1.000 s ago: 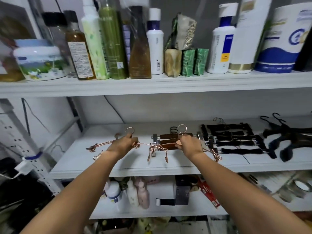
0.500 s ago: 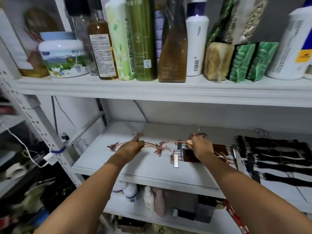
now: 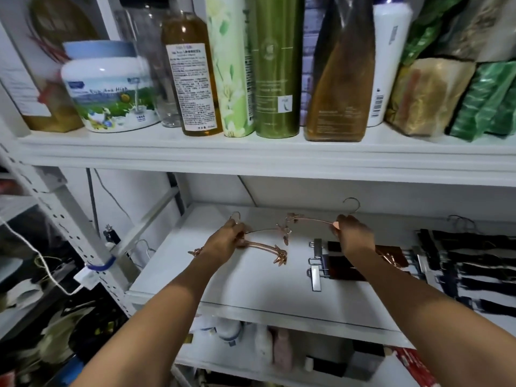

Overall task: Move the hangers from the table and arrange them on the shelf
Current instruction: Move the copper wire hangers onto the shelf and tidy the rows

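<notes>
Spanning the view, the white shelf [image 3: 251, 291] carries black hangers [image 3: 474, 263] toward three o'clock and brown clip hangers [image 3: 343, 269] near centre. The left hand [image 3: 223, 243], at nine o'clock from the right hand [image 3: 354, 233], grips rose-gold hangers [image 3: 265, 247] over the shelf; the right pinches a single rose-gold hanger [image 3: 310, 219] beside its hook

We held rose-gold wire hangers [image 3: 280, 258] over the white metal shelf [image 3: 251, 289], dark wooden clip hangers [image 3: 343, 268] lay on it to their right, black hangers [image 3: 474, 261] farther right.
</notes>
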The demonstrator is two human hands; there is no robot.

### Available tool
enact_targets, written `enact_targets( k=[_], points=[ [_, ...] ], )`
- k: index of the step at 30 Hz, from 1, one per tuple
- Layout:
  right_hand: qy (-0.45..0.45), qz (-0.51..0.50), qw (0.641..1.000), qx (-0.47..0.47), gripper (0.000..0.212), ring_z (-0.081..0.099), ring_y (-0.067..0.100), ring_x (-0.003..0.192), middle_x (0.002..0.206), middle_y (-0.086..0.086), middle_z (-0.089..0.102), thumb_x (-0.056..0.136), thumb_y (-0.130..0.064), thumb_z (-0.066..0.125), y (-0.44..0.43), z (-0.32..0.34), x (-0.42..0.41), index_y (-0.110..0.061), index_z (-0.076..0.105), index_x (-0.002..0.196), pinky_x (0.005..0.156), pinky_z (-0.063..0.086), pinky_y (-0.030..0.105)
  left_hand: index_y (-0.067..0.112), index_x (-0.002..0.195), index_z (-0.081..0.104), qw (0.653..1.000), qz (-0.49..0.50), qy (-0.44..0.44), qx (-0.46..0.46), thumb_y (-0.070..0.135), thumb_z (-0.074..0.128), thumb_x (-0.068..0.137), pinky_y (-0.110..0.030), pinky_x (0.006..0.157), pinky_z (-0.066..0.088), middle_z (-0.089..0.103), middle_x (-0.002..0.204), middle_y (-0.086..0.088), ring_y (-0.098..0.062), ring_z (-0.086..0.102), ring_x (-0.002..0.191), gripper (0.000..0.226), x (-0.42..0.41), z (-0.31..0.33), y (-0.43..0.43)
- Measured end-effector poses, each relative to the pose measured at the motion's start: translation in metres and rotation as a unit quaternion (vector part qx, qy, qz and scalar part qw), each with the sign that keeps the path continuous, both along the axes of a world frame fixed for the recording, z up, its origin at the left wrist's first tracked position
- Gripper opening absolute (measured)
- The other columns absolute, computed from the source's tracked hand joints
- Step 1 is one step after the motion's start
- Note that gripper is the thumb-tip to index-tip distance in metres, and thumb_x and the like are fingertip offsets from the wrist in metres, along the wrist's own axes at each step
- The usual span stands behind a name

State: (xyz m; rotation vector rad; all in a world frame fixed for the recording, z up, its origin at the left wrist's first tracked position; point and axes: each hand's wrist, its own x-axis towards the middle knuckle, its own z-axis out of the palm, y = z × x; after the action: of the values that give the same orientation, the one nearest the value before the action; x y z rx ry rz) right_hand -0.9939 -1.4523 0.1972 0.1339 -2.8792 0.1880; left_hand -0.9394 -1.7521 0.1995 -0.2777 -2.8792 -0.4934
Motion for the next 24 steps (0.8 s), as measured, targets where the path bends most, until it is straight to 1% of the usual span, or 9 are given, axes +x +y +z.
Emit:
enact_targets(
  k=[2, 4, 6, 9, 11, 14, 16, 19, 24],
  points=[
    [0.029, -0.01, 0.999, -0.01, 0.025, 0.063, 0.037, 0.063, 0.079, 0.022, 0.061, 0.089, -0.022, 0.065, -0.005, -0.001, -0.006, 0.003, 0.063, 0.087, 0.055, 0.035, 0.03, 0.013, 0.113, 0.058, 1.0, 0.004, 0.002, 0.003, 0.014, 0.05, 0.094, -0.017, 0.069, 0.034, 0.05, 0.102, 0.001, -0.016, 0.052, 0.088, 0.02, -0.014, 0.0, -0.01],
    [0.027, -0.039, 0.999, 0.019, 0.03, 0.064, 0.033, 0.075, 0.092, 0.017, 0.062, 0.096, -0.032, 0.052, -0.009, 0.001, -0.011, -0.003, 0.061, 0.099, 0.058, 0.033, 0.028, 0.008, 0.106, 0.059, 0.999, -0.003, -0.007, 0.044, 0.01, 0.052, 0.093, -0.017, 0.066, 0.037, 0.051, 0.09, 0.003, -0.014, 0.051, 0.079, 0.015, -0.027, 0.003, -0.018],
    [0.029, -0.067, 0.996, 0.042, 0.035, 0.063, 0.03, 0.08, 0.098, 0.013, 0.061, 0.099, -0.037, 0.044, -0.012, 0.004, -0.015, -0.006, 0.059, 0.105, 0.058, 0.032, 0.026, 0.008, 0.102, 0.061, 0.997, 0.005, 0.0, 0.081, 0.007, 0.056, 0.089, -0.02, 0.069, 0.038, 0.058, 0.093, -0.004, -0.018, 0.054, 0.081, 0.014, -0.044, 0.004, -0.025],
    [0.04, -0.081, 0.995, 0.042, 0.035, 0.063, 0.03, 0.079, 0.097, 0.012, 0.062, 0.099, -0.036, 0.045, -0.02, 0.004, -0.018, -0.006, 0.06, 0.106, 0.058, 0.033, 0.027, 0.001, 0.099, 0.063, 0.98, 0.013, -0.011, 0.197, -0.003, 0.061, 0.085, -0.025, 0.071, 0.044, 0.062, 0.094, -0.015, -0.02, 0.054, 0.079, 0.015, -0.063, 0.002, -0.03],
    [0.041, -0.093, 0.993, 0.053, 0.035, 0.064, 0.029, 0.081, 0.099, 0.011, 0.061, 0.099, -0.038, 0.044, -0.023, 0.003, -0.02, -0.008, 0.059, 0.108, 0.058, 0.033, 0.026, 0.002, 0.091, 0.062, 0.946, 0.028, -0.031, 0.322, -0.01, 0.062, 0.082, -0.03, 0.067, 0.05, 0.062, 0.087, -0.014, -0.022, 0.057, 0.074, 0.015, -0.069, 0.001, -0.027],
    [0.018, -0.116, 0.99, 0.073, 0.034, 0.063, 0.025, 0.085, 0.103, 0.007, 0.06, 0.099, -0.04, 0.041, -0.026, 0.004, -0.021, -0.012, 0.057, 0.111, 0.061, 0.037, 0.025, 0.009, 0.078, 0.056, 0.863, 0.032, -0.063, 0.501, -0.016, 0.058, 0.081, -0.024, 0.053, 0.052, 0.059, 0.071, -0.008, -0.016, 0.06, 0.059, 0.025, -0.071, -0.005, -0.024],
    [0.025, -0.115, 0.99, 0.071, 0.034, 0.063, 0.027, 0.084, 0.102, 0.008, 0.061, 0.099, -0.039, 0.043, -0.025, -0.001, -0.02, -0.011, 0.058, 0.109, 0.061, 0.038, 0.026, 0.008, 0.079, 0.055, 0.837, 0.027, -0.057, 0.543, -0.013, 0.059, 0.084, -0.025, 0.05, 0.053, 0.06, 0.069, -0.01, -0.013, 0.063, 0.053, 0.021, -0.07, -0.014, -0.023],
    [0.037, -0.107, 0.992, 0.058, 0.033, 0.063, 0.032, 0.082, 0.099, 0.014, 0.063, 0.097, -0.034, 0.049, -0.025, -0.01, -0.016, -0.005, 0.061, 0.106, 0.061, 0.037, 0.029, 0.003, 0.088, 0.057, 0.81, 0.043, -0.047, 0.583, -0.007, 0.06, 0.086, -0.022, 0.05, 0.053, 0.064, 0.074, -0.011, -0.01, 0.066, 0.055, 0.01, -0.067, -0.037, -0.024],
    [0.042, -0.097, 0.993, 0.053, 0.03, 0.063, 0.034, 0.08, 0.096, 0.017, 0.063, 0.095, -0.03, 0.054, -0.022, -0.018, -0.016, -0.002, 0.062, 0.103, 0.059, 0.035, 0.029, -0.001, 0.091, 0.059, 0.732, 0.104, -0.051, 0.672, -0.011, 0.057, 0.085, -0.027, 0.057, 0.057, 0.062, 0.088, -0.02, -0.028, 0.061, 0.066, 0.012, -0.066, -0.078, -0.024]
  ],
)
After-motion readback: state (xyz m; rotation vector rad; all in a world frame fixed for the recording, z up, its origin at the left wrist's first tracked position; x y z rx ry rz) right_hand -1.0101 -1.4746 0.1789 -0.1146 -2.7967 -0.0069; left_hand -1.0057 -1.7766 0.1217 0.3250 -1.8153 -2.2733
